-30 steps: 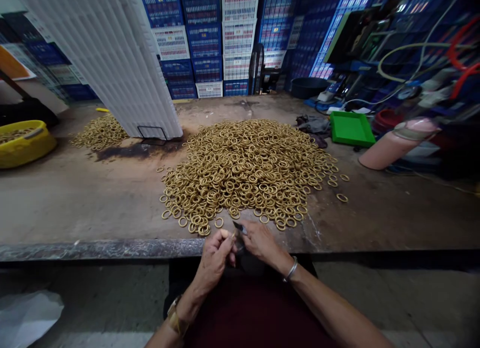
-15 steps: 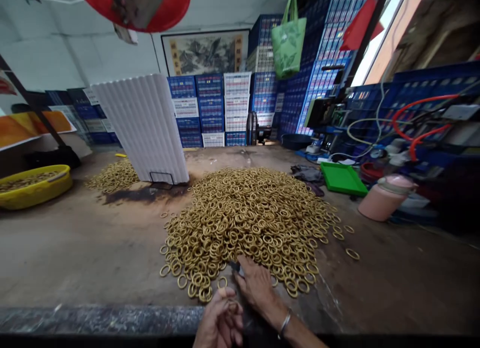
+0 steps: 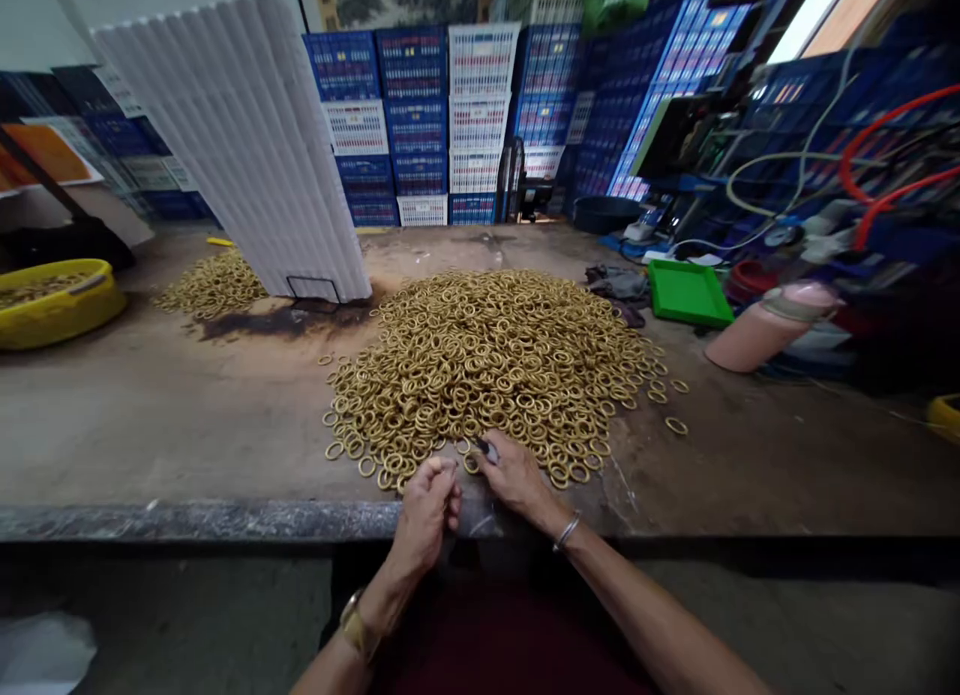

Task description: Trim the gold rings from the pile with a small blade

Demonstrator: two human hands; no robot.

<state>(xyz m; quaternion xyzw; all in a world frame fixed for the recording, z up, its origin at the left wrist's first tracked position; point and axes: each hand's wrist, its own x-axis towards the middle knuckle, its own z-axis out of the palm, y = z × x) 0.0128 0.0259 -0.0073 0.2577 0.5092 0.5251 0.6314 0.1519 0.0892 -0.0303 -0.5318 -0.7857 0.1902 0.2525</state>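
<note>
A large heap of brass-coloured rings (image 3: 487, 360) covers the middle of the worktable. At its near edge my right hand (image 3: 517, 480) is closed around a small tool with a dark tip and greyish body (image 3: 487, 449), whose kind I cannot make out. The tip points left, beside a few loose rings. My left hand (image 3: 427, 505) is just left of it, over the table's front edge, with thumb and fingers curled together. Whatever those fingers may hold is hidden.
A corrugated white panel (image 3: 247, 145) stands tilted behind a smaller ring pile (image 3: 214, 285). At left is a yellow tub (image 3: 64, 320). A green tray (image 3: 688, 293), pink container (image 3: 772, 325) and dark cloth (image 3: 619, 283) lie at right. Stacked crates (image 3: 420, 125) stand behind.
The view has tilted down, bringing the table's front edge and both forearms into sight. My left hand's fingers, looser and palm-up before, are now curled together. My right hand still holds the small tool.
</note>
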